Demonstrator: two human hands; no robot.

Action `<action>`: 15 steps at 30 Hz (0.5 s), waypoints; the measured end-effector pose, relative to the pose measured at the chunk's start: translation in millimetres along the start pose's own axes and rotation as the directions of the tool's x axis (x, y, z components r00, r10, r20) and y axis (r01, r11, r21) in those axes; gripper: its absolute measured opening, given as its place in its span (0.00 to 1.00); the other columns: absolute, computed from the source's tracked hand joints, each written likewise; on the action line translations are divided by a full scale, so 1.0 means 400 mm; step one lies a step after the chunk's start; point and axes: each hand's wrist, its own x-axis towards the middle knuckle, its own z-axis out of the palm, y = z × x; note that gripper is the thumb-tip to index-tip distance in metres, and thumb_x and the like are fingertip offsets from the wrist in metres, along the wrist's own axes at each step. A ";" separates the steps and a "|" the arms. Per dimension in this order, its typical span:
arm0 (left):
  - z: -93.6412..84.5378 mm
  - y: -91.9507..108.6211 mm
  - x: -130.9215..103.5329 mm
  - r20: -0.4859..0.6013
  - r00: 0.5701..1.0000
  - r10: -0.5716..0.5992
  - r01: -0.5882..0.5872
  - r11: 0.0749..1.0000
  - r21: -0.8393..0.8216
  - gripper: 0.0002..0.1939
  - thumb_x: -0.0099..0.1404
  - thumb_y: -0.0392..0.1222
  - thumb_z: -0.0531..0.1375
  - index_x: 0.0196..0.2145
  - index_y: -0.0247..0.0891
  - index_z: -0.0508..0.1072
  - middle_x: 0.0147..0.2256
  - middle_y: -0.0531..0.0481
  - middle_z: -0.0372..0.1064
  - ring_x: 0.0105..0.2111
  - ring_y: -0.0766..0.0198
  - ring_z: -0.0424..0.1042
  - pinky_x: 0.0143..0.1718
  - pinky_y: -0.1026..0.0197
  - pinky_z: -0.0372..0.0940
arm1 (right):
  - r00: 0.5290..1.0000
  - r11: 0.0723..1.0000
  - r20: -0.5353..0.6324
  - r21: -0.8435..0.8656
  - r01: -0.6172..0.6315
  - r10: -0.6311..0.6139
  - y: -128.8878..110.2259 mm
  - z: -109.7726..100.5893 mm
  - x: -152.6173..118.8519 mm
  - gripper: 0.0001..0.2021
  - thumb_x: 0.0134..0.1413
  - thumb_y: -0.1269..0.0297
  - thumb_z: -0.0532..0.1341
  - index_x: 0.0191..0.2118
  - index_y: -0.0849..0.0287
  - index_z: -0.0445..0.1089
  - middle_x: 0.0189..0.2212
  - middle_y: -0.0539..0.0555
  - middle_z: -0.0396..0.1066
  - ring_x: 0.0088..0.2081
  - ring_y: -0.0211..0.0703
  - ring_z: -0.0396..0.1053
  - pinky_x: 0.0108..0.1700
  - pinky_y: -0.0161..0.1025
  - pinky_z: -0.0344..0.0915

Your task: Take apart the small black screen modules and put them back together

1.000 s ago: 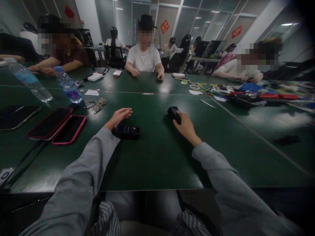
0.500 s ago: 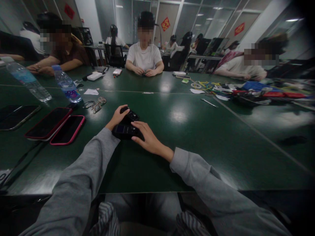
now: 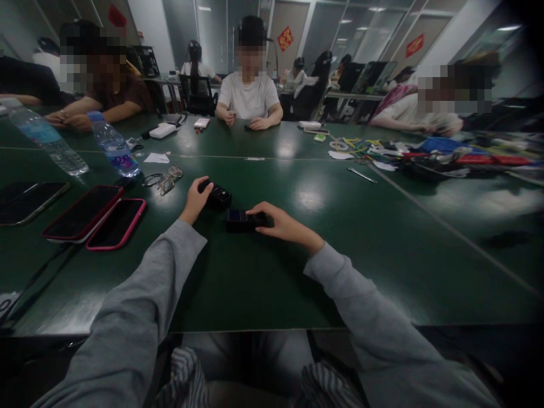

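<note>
Two small black devices rest on the green table (image 3: 272, 283). My left hand (image 3: 197, 198) grips the far end of the left black device (image 3: 219, 194), which lies at a slant with small light markings on its top. Around the right end of the right black device (image 3: 238, 220) are the thumb and fingers of my right hand (image 3: 278, 224); a dark screen shows on that device's left part. A narrow gap separates the two devices.
Left of my hands lie phones, one in a pink-edged case (image 3: 117, 225), eyeglasses (image 3: 170, 180) and two water bottles, the nearer one blue-capped (image 3: 114, 146). Cables and bags (image 3: 459, 156) pile at the right. People sit across the table.
My right hand has moved right with one black device, and my left hand has shifted slightly left with the other. The devices are now farther apart.
</note>
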 end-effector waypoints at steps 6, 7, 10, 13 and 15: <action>-0.027 -0.004 0.010 0.021 0.998 -0.067 0.068 0.997 -0.045 0.20 0.61 0.44 0.63 0.51 0.39 0.72 0.51 0.43 0.71 0.53 0.55 0.69 0.59 0.51 0.60 | 0.940 0.962 -0.279 -0.135 -0.239 0.195 0.152 -0.061 -0.041 0.24 0.54 0.61 0.63 0.58 0.51 0.65 0.53 0.57 0.66 0.54 0.52 0.67 0.54 0.56 0.68; -0.025 0.000 0.008 0.055 0.997 -0.057 0.059 0.997 -0.041 0.20 0.62 0.44 0.62 0.51 0.39 0.72 0.51 0.43 0.71 0.52 0.55 0.69 0.59 0.50 0.60 | 0.904 0.939 -0.369 -0.173 -0.296 0.217 0.166 -0.053 -0.039 0.24 0.54 0.60 0.63 0.58 0.51 0.64 0.53 0.57 0.66 0.54 0.53 0.67 0.54 0.57 0.67; -0.012 0.015 -0.004 0.142 0.990 -0.006 0.009 1.000 -0.019 0.20 0.62 0.47 0.62 0.52 0.40 0.73 0.50 0.44 0.71 0.52 0.55 0.69 0.59 0.50 0.60 | 0.785 0.859 -0.565 -0.241 -0.453 0.255 0.176 -0.012 -0.017 0.24 0.56 0.59 0.61 0.59 0.52 0.63 0.52 0.59 0.66 0.53 0.56 0.67 0.54 0.59 0.67; 0.006 0.029 -0.018 0.218 0.976 0.015 -0.012 1.000 -0.013 0.22 0.63 0.50 0.61 0.53 0.41 0.72 0.52 0.44 0.71 0.54 0.55 0.68 0.60 0.50 0.59 | 0.755 0.824 -0.605 -0.272 -0.496 0.255 0.152 0.034 0.020 0.24 0.57 0.59 0.59 0.60 0.53 0.62 0.50 0.61 0.65 0.51 0.57 0.67 0.51 0.58 0.69; 0.018 0.036 -0.026 0.256 0.966 0.022 -0.023 1.000 0.003 0.24 0.64 0.51 0.61 0.54 0.40 0.71 0.54 0.43 0.70 0.55 0.54 0.67 0.61 0.50 0.58 | 0.779 0.834 -0.578 -0.286 -0.471 0.242 0.127 0.060 0.046 0.24 0.58 0.59 0.58 0.61 0.54 0.61 0.50 0.61 0.65 0.50 0.57 0.68 0.50 0.57 0.69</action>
